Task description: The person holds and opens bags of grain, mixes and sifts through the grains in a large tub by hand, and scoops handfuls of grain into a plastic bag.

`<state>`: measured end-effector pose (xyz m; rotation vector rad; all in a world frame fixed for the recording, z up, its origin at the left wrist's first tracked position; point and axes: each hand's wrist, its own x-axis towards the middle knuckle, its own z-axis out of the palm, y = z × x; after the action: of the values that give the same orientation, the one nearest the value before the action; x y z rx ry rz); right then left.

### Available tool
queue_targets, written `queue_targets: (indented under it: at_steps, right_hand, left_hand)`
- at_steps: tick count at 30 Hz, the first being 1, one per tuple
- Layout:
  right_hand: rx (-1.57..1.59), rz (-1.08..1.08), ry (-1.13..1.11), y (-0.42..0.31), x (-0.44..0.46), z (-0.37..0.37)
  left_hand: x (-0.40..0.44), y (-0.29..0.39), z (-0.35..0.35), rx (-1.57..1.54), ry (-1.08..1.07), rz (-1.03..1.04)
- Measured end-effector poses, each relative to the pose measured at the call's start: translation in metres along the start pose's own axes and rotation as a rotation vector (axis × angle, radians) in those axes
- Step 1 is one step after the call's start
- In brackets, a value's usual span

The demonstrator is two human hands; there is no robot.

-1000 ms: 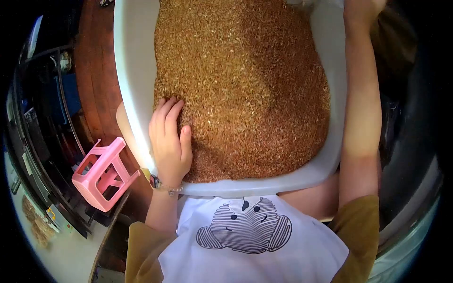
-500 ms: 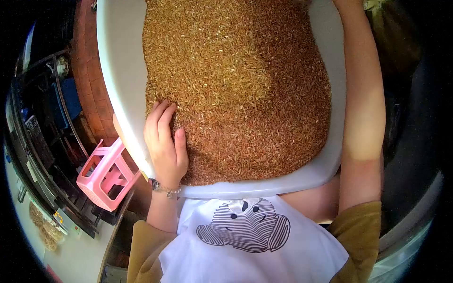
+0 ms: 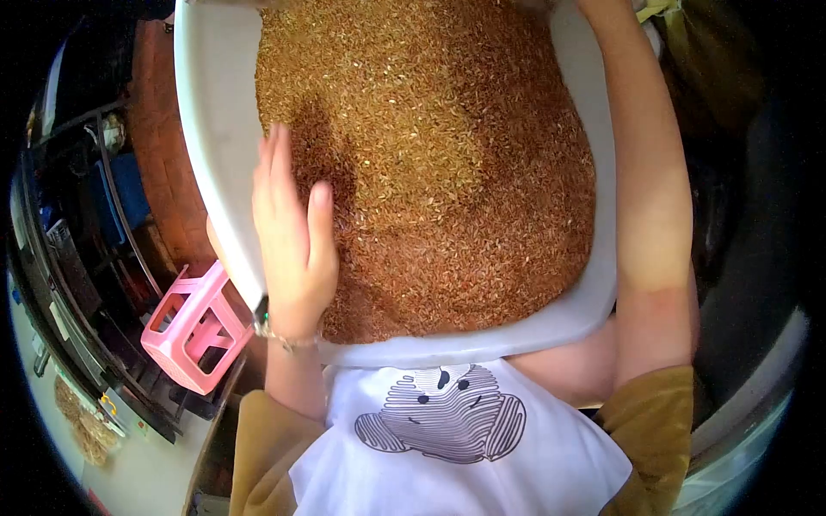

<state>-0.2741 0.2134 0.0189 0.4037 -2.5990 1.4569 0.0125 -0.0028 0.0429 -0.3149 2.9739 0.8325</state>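
Note:
A white tub (image 3: 215, 112) lies across my lap, filled with loose reddish-brown, rice-like grain (image 3: 447, 198). My left hand (image 3: 297, 232) is over the grain by the tub's left wall, fingers straight and close together, thumb apart, holding nothing. Beside its fingers the grain shows a darker patch, part shadow. Along the right wall of the tub stretches my right forearm (image 3: 650, 198). The top edge of the picture cuts off nearly all of my right hand, so its fingers cannot be made out.
A pink plastic stool (image 3: 196, 331) is on the left, near the tiled floor (image 3: 163, 146). A dark metal rack (image 3: 120, 198) with assorted items stands farther left. At the upper right is a yellowish-green bag or cloth (image 3: 705, 69).
My left hand has moved up along the left wall, and its fingers have straightened. The grain beside it looks darker and disturbed. My right forearm has shifted slightly left.

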Motion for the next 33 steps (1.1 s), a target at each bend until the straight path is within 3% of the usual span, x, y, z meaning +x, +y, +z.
queue_targets:
  at_steps: [2, 5, 10, 13, 21, 24, 27, 30, 33]
  right_hand:
    - [-0.051, -0.061, 0.038, 0.004, 0.002, -0.002]
    - [-0.127, -0.118, 0.098, 0.001, 0.000, -0.006]
    - [-0.133, -0.065, 0.066, -0.005, -0.003, -0.008]
    - [-0.173, -0.043, 0.060, 0.002, 0.002, -0.007]
    - [-0.252, -0.046, 0.094, 0.002, 0.001, -0.005]
    - [-0.149, 0.110, 0.018, -0.017, -0.004, -0.013]
    - [-0.215, -0.140, 0.123, 0.016, 0.004, -0.012]
    - [0.138, 0.019, 0.108, 0.001, 0.000, -0.009]
    - [-0.004, -0.163, 0.277, 0.013, 0.006, -0.007]
  left_hand:
    - [0.027, 0.009, 0.008, 0.124, -0.040, 0.011]
    - [0.058, 0.032, 0.024, 0.253, -0.105, 0.228]
    - [0.057, 0.069, 0.071, 0.084, -0.178, 0.494]
    - [0.031, 0.096, 0.083, 0.026, -0.329, 0.591]
    - [-0.004, 0.120, 0.090, -0.007, -0.451, 0.603]
    - [-0.012, 0.122, 0.080, -0.095, -0.502, 0.620]
    - [-0.011, 0.121, 0.074, -0.085, -0.522, 0.639]
    - [0.003, 0.112, 0.065, -0.108, -0.489, 0.622]
    - [0.029, 0.093, 0.049, -0.076, -0.422, 0.587]
